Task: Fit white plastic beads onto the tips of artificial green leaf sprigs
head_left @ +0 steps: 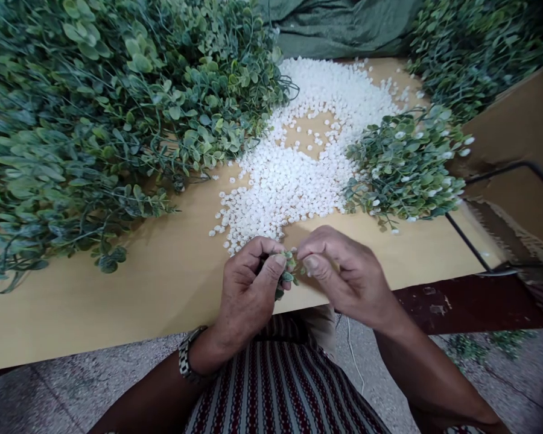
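My left hand (256,280) is closed around a small artificial green leaf sprig (289,268), thumb on top; part of it is hidden in the fingers. Just to its right, my right hand (346,271) is in a pinch, thumb against forefinger. Whatever sits between those fingertips is too small and covered to make out. Both hands are above the table's (163,295) near edge. Beyond them spreads a heap of small white beads (276,187). A bunch of leafy stems with white tips (411,163) lies right of the beads.
A large pile of artificial greenery (117,96) covers the left of the table. More greenery (475,48) stands at the back right, by a cardboard box (516,132) and a black metal frame (468,241). Dark green cloth (344,27) lies at the back.
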Demonstrator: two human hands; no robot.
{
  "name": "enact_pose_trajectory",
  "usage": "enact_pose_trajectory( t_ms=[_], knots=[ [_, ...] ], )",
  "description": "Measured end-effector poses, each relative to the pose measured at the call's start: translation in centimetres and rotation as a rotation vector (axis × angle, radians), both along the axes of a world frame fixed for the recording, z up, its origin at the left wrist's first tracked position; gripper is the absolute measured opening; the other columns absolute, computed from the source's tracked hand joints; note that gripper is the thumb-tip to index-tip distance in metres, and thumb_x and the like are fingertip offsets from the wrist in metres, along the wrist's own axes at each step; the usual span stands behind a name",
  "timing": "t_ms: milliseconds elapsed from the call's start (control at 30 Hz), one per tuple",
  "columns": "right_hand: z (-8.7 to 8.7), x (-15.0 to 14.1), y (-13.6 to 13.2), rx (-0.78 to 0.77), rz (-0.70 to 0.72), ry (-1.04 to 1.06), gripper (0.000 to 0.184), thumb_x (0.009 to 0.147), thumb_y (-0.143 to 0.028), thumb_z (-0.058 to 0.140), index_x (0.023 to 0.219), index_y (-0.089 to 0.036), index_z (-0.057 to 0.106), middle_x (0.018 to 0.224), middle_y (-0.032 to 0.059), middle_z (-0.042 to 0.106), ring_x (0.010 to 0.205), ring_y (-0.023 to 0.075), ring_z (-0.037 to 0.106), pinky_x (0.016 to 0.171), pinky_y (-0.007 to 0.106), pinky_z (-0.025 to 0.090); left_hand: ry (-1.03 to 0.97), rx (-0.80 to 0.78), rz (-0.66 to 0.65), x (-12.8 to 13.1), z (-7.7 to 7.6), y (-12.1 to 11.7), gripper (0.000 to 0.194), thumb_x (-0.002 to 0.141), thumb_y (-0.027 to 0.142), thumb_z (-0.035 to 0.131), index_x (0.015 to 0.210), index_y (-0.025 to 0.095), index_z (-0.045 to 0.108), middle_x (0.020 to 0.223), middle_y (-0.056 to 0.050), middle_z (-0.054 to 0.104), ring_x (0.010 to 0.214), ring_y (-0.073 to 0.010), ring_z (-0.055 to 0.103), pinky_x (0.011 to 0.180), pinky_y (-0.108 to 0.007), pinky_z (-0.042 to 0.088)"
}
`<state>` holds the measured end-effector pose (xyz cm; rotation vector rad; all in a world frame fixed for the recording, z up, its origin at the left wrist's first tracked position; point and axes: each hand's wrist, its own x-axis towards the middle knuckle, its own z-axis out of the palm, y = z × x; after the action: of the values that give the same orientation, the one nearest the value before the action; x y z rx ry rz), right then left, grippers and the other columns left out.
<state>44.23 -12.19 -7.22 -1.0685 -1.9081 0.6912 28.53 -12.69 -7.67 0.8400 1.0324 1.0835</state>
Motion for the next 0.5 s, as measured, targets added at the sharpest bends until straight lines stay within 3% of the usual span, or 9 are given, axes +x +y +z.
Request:
enact_pose_trajectory(
  t_ms=[133, 300, 500],
  knots=[
    [0.0, 2.1, 1.4, 0.069, -0.103, -0.075, 0.010, 0.090, -0.016, 0.053, 0.083, -0.020, 0.058, 0.076, 0.0017, 0.060, 0.074, 0.0142, 0.057, 0.065, 0.028, 0.046, 0.019, 0.011, 0.011, -1.0, 0.2, 0.2, 0.011, 0.079, 0.024, 0.066, 0.074, 0.016, 0.060, 0.061, 0.002, 0.062, 0.046, -0.0058, 0.054, 0.042, -0.015, 0.041],
    [-1.0, 2.3, 1.9, 0.068, 0.081, -0.346, 0.011, 0.091, -0.017, 0.051, 0.088, -0.017, 0.061, 0.077, 0.0037, 0.061, 0.073, 0.0151, 0.056, 0.063, 0.027, 0.046, 0.061, 0.040, 0.035, -2.1, 0.0, 0.3, 0.007, 0.079, 0.021, 0.066, 0.074, 0.016, 0.063, 0.061, 0.003, 0.062, 0.047, -0.0056, 0.054, 0.042, -0.014, 0.041],
    [-1.9, 1.0, 1.7, 0.314, 0.145, -0.672, 0.020, 0.088, -0.006, 0.047, 0.084, -0.014, 0.065, 0.072, 0.0059, 0.059, 0.068, 0.0170, 0.050, 0.061, 0.029, 0.043, 0.021, -0.033, 0.000, -1.8, 0.1, 0.6, 0.008, 0.076, 0.018, 0.065, 0.069, 0.015, 0.063, 0.058, 0.003, 0.063, 0.044, -0.0041, 0.052, 0.041, -0.012, 0.039]
  ],
)
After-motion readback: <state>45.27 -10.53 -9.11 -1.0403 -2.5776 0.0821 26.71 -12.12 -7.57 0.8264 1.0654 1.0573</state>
